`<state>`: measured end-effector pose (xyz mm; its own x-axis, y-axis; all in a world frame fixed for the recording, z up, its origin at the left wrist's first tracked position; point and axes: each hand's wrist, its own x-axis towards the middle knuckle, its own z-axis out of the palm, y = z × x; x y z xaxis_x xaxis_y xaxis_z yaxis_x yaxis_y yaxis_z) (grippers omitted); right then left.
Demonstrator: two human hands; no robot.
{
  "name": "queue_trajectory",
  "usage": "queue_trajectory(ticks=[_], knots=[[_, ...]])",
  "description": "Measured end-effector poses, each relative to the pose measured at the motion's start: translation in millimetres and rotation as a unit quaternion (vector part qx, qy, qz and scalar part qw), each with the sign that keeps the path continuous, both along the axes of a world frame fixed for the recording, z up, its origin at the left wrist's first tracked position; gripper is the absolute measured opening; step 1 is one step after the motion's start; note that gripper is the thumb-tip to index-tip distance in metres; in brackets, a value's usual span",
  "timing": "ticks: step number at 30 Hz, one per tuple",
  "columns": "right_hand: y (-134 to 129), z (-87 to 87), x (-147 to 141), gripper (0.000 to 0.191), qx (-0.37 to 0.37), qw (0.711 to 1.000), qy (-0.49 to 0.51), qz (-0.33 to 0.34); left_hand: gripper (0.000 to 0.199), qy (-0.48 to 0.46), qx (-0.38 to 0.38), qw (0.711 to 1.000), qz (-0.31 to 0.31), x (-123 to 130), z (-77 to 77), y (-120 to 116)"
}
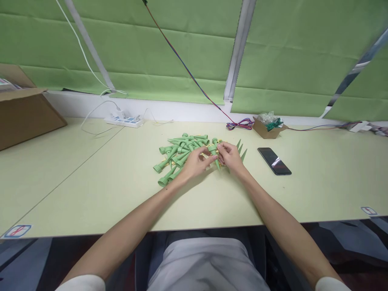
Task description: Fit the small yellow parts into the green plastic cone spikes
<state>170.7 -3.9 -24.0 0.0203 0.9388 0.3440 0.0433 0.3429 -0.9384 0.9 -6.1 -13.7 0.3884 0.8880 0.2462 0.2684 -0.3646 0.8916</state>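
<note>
Over the right side of the pile, my left hand (197, 161) is closed with its thumb and fingers around a green plastic watering spike (213, 150), its pointed end tilted down toward the table. My right hand (230, 155) pinches at the spike's right side; what sits between those fingertips is hidden, though small yellow bits show close by. To the left lies a heap of similar green spikes (165, 163), with capped or wide open ends and long tapered tips. Yellow pieces peek out among them. A few green tips (243, 155) stick out beyond my right hand.
A black phone (274, 161) lies right of my hands. Behind it stand a small cardboard box (268, 131) with clear and green plastic inside and a coiled red-blue cable (240, 124). A white power strip (125, 120) and a large cardboard box (27, 113) are at left.
</note>
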Motion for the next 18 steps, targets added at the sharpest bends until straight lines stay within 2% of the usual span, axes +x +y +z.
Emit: queue_trajectory(ticks=[7, 12, 15, 18], knots=[[-2.7, 4.9, -1.0, 0.055, -0.015, 1.0, 0.003, 0.019, 0.031, 0.005, 0.108, 0.993, 0.037, -0.1, -10.9, 8.6], [-1.8, 4.0, -1.1, 0.055, -0.018, 1.0, -0.006, 0.018, 0.021, 0.041, 0.174, 0.983, 0.042, -1.8, -10.3, 8.7], [-0.7, 2.8, -1.0, 0.055, -0.021, 1.0, -0.002, 0.018, 0.021, 0.042, 0.175, 0.983, 0.037, -1.5, -8.2, 7.0], [0.5, 1.3, -1.0, 0.055, -0.025, 1.0, 0.014, 0.005, 0.022, 0.034, 0.143, 0.988, 0.038, 0.8, -7.0, 5.1]])
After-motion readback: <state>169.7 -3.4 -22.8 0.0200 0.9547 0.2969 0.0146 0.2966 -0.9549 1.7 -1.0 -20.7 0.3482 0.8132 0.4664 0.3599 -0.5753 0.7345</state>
